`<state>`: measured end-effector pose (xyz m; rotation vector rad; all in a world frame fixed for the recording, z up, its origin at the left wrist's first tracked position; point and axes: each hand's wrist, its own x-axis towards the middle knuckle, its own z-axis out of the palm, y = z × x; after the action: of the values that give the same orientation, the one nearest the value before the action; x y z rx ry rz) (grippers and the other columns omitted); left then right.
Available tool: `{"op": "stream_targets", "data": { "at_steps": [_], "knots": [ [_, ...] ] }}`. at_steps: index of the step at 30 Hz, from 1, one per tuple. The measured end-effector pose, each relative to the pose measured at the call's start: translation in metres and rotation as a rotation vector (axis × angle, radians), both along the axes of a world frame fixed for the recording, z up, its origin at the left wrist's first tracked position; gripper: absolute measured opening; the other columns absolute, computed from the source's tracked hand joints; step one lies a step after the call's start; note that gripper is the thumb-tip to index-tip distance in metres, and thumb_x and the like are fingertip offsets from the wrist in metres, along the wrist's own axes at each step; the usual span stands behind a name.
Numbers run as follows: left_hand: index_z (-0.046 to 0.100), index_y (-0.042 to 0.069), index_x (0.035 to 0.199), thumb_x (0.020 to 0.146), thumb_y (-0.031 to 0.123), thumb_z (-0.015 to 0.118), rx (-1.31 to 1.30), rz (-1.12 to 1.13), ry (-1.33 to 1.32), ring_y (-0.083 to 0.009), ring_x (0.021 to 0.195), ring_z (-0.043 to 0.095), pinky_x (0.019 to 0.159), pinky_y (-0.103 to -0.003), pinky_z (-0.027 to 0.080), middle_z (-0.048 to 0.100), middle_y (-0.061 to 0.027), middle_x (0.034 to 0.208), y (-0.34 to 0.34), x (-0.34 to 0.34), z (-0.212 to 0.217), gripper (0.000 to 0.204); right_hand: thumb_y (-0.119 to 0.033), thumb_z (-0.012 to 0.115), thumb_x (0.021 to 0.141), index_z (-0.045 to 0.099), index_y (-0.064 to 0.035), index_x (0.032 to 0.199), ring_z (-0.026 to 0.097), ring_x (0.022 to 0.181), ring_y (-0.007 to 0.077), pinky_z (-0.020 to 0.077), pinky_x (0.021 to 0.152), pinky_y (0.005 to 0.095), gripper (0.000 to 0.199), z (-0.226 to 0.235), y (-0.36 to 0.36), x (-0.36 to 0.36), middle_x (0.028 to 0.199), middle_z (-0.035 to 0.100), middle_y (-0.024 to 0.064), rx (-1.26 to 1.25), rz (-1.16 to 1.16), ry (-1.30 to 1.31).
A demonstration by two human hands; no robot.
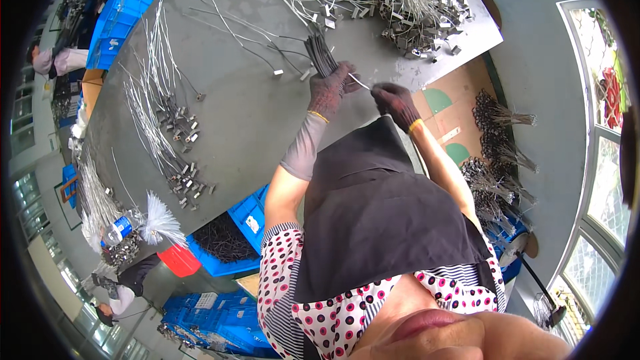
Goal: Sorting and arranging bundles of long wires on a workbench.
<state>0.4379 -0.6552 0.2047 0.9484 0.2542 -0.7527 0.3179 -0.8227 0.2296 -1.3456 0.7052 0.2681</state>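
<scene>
My left hand (331, 88), in a dark knitted glove, is closed around a bundle of thin dark grey tubes or sleeved wires (321, 55) above the grey table. Just right of it, my gloved right hand (396, 103) is closed at the lower end of a short white strand (359, 81) that runs between the two hands. Whether this strand belongs to the bundle I cannot tell. Several loose wires with small metal end blocks (278, 72) lie left of the bundle. A large heap of similar wires with grey blocks (407, 13) covers the table's far right.
More wires with end blocks (179, 127) lie along the left of the table (247, 140). A blue bin of black pieces (223, 240) stands by the near edge. Bundled wires (497, 180) lie on the right. A water bottle (119, 230) and other people are at left.
</scene>
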Motion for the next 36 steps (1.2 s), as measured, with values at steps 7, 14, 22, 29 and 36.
{"op": "stream_targets", "data": {
  "at_steps": [7,14,22,29,36],
  "knots": [
    [0.072,0.0,0.106,0.096,0.023,0.064,0.519,-0.103,-0.46,-0.013,0.077,0.068,0.07,-0.027,0.054,0.072,-0.0061,0.085,0.006,0.019,0.034,0.027,-0.049,0.057,0.095,0.047,0.0017,0.134,0.065,0.097,0.0239,0.0548,0.076,0.0368,0.065,0.006,0.041,0.108,0.117,0.065,0.014,0.24,0.001,-0.136],
    [0.071,0.001,0.091,0.087,0.026,0.07,0.324,0.082,-0.402,-0.0086,0.06,0.053,0.056,-0.026,0.042,0.066,0.0004,0.076,0.03,0.046,-0.042,0.026,-0.042,0.055,0.095,0.06,-0.0035,0.121,0.064,0.103,0.0396,0.0519,0.087,0.0452,0.047,-0.006,0.06,0.178,0.119,0.062,0.0242,-0.577,0.233,-0.133],
    [0.072,0.001,0.087,0.089,0.035,0.065,0.774,-0.141,-0.379,-0.0179,0.065,0.066,0.063,-0.032,0.051,0.071,-0.0071,0.075,0.074,0.051,-0.018,0.034,-0.034,0.056,0.089,0.07,-0.0103,0.11,0.066,0.098,0.04,0.0527,0.084,0.0492,0.035,-0.033,0.005,0.216,0.104,0.068,0.0223,-1.249,0.456,-0.061],
    [0.074,0.006,0.086,0.089,0.047,0.063,1.376,-0.206,-0.625,-0.0302,0.072,0.07,0.066,-0.042,0.053,0.072,-0.0117,0.075,0.094,0.061,-0.002,0.043,-0.041,0.052,0.09,0.066,-0.0092,0.103,0.066,0.095,0.0398,0.0517,0.082,0.0499,0.037,-0.027,0.01,0.198,0.101,0.068,0.0231,-1.14,0.655,0.034],
    [0.069,0.003,0.102,0.086,0.029,0.078,0.459,0.266,-0.295,-0.0097,0.06,0.062,0.05,-0.025,0.05,0.067,-0.0029,0.075,0.073,0.039,-0.011,0.033,-0.033,0.053,0.09,0.064,-0.0067,0.104,0.066,0.094,0.0419,0.051,0.082,0.0487,0.032,-0.053,0.025,0.188,0.097,0.069,0.0222,-1.147,0.529,-0.166]
  ]
}}
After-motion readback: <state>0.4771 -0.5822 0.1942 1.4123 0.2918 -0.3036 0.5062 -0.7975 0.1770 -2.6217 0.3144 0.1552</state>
